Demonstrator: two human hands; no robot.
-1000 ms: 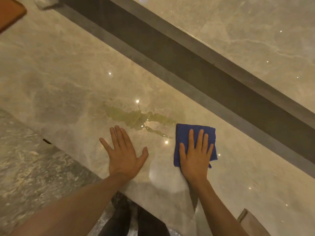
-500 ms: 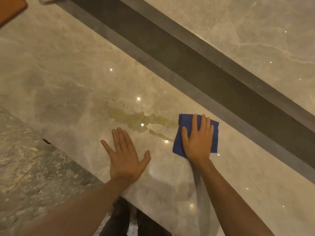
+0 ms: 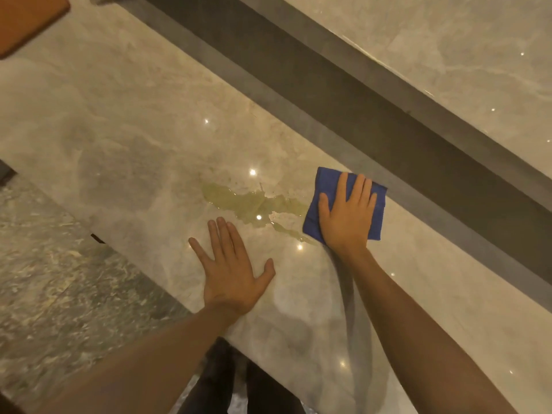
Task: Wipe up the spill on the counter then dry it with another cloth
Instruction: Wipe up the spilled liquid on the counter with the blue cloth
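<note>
Right hand (image 3: 346,216) lies flat, palm down, on a folded blue microfibre cloth (image 3: 313,216), fingers spread and straight, not curled around it: pressing, not pinching. The cloth sits on the polished beige marble counter (image 3: 125,127), toward the far edge, close to the dark grey recessed channel (image 3: 343,94) that runs diagonally behind it. Cloth's left and lower-left edges touch the right end of the spill.

Spill: a thin yellowish-green liquid puddle (image 3: 251,204), irregular shape, spreading leftward from the cloth, with a narrow streak trailing toward the cloth's lower corner. Ceiling light reflections show as bright dots on and around it.

Left hand (image 3: 230,270) is empty, fully open, flat on the counter, fingers splayed and pointing away from the body. Fingertips are just beside the near edge of the puddle; can't tell if they touch liquid. Thumb points right, toward the right forearm.

Both forearms are bare. Hands are near each other but apart, with bare counter between them.

Beyond the channel, a second pale marble surface (image 3: 448,49) fills the top right. Top-left corner: part of an orange-brown rounded flat object (image 3: 27,19), cropped by the frame, can't identify it. Lower left: a darker mottled stone floor (image 3: 53,294) below the counter's near edge
</note>
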